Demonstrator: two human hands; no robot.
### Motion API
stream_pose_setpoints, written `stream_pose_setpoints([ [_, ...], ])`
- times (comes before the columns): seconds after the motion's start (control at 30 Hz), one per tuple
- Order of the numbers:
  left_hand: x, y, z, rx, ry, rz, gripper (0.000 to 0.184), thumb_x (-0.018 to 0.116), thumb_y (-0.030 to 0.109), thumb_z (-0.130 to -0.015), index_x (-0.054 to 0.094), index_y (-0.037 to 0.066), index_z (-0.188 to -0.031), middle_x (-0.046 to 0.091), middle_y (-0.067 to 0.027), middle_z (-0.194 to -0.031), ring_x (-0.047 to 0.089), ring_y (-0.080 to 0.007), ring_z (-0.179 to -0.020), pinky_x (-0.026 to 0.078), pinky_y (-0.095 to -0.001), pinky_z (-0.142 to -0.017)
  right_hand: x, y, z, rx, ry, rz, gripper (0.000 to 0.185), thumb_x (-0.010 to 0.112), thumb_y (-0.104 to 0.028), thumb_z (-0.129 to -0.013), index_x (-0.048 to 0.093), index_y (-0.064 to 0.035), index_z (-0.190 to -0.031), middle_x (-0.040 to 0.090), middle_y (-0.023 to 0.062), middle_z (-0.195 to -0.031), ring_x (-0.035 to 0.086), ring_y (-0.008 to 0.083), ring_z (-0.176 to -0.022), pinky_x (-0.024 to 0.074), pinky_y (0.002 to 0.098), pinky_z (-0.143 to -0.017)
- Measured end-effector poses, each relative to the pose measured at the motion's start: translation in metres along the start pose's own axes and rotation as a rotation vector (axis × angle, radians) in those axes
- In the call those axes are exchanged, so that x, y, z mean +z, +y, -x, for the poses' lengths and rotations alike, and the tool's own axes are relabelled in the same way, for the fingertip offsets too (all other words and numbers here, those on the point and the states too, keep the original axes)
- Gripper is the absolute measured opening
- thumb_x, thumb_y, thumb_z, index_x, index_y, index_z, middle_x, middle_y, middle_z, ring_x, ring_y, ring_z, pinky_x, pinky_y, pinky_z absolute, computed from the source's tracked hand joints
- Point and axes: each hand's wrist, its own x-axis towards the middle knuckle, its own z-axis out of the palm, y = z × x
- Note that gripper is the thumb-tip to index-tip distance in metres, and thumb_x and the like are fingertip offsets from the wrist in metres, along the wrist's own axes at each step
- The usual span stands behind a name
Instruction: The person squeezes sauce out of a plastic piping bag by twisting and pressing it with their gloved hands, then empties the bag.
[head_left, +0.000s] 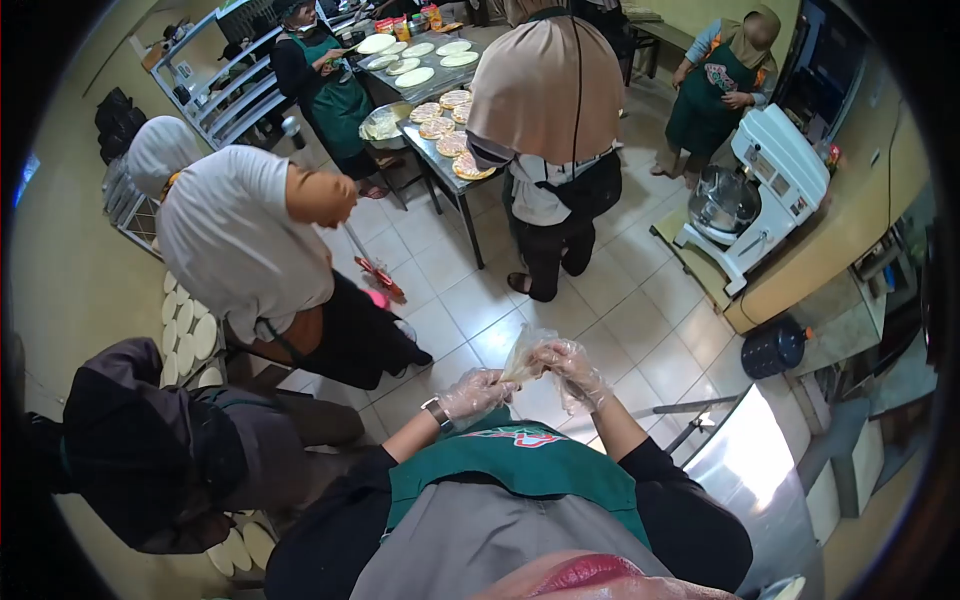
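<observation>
Both of my hands wear clear plastic gloves and meet in front of the green apron [520, 455]. My left hand [474, 393], with a watch at its wrist, has its fingers closed on the lower end of a thin, crumpled, clear plastic piece [522, 355]. My right hand [570, 368] pinches the same plastic from the other side, close to my left fingertips. Loose plastic stands up between the hands. Whether it is a bag or another glove, I cannot tell.
Topped round breads [437, 128] and pale dough rounds [415, 77] lie on tables ahead. Several people stand left, ahead and at the far right. A white mixer [780, 170] is at right, above a dark bin [772, 352]. A metal table [750, 470] stands near my right arm.
</observation>
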Motion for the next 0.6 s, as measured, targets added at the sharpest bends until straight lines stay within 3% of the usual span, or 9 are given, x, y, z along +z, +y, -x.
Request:
stream_pose_setpoints([
  [0.1,-0.007,0.017,-0.044,-0.024,-0.068,0.062,0.027,0.055,0.023,-0.092,0.063,0.001,-0.105,0.063,-0.0031,-0.09,0.057,-0.0093,-0.083,0.047,-0.0254,-0.078,-0.022,-0.023,-0.015,-0.026,0.043,0.015,0.019,0.067,-0.015,-0.082,0.065,0.0005,-0.092,0.065,0.0048,-0.083,0.059,0.0119,-0.074,0.046,0.0263,-0.067],
  [0.33,-0.022,0.05,-0.217,0.112,-0.189,0.075,0.027,0.06,0.023,-0.089,0.062,0.001,-0.103,0.064,-0.001,-0.088,0.057,-0.0065,-0.083,0.047,-0.0238,-0.075,-0.144,-0.053,-0.062,-0.105,0.28,0.136,0.014,0.068,-0.009,-0.08,0.065,-0.0004,-0.091,0.065,0.0029,-0.082,0.057,0.0091,-0.07,0.0454,0.0236,-0.061],
  [0.4,-0.026,0.096,-0.255,0.147,-0.236,0.153,0.029,0.06,0.027,-0.089,0.063,0.001,-0.101,0.065,-0.0015,-0.087,0.057,-0.0065,-0.082,0.046,-0.0244,-0.074,-0.185,-0.073,-0.08,-0.165,0.316,0.157,0.014,0.068,-0.009,-0.081,0.065,-0.0012,-0.092,0.065,0.0032,-0.083,0.058,0.0091,-0.07,0.0461,0.0244,-0.061],
  [0.5,-0.035,0.144,-0.317,0.17,-0.232,-0.156,0.031,0.056,0.031,-0.091,0.063,0.003,-0.1,0.066,-0.0033,-0.085,0.058,-0.0079,-0.08,0.047,-0.0257,-0.074,-0.229,-0.123,-0.092,-0.154,0.378,0.171,0.016,0.067,-0.009,-0.082,0.064,-0.0019,-0.095,0.064,0.0018,-0.081,0.058,0.0092,-0.071,0.0469,0.0247,-0.062],
  [0.6,-0.035,0.173,-0.382,0.211,-0.367,0.045,0.034,0.057,0.031,-0.091,0.062,0.0,-0.105,0.066,-0.0042,-0.088,0.056,-0.0077,-0.081,0.046,-0.0252,-0.075,-0.271,-0.162,-0.101,-0.13,0.428,0.194,0.021,0.068,-0.008,-0.08,0.062,-0.0021,-0.1,0.063,0.002,-0.083,0.058,0.0098,-0.072,0.0473,0.0244,-0.063],
])
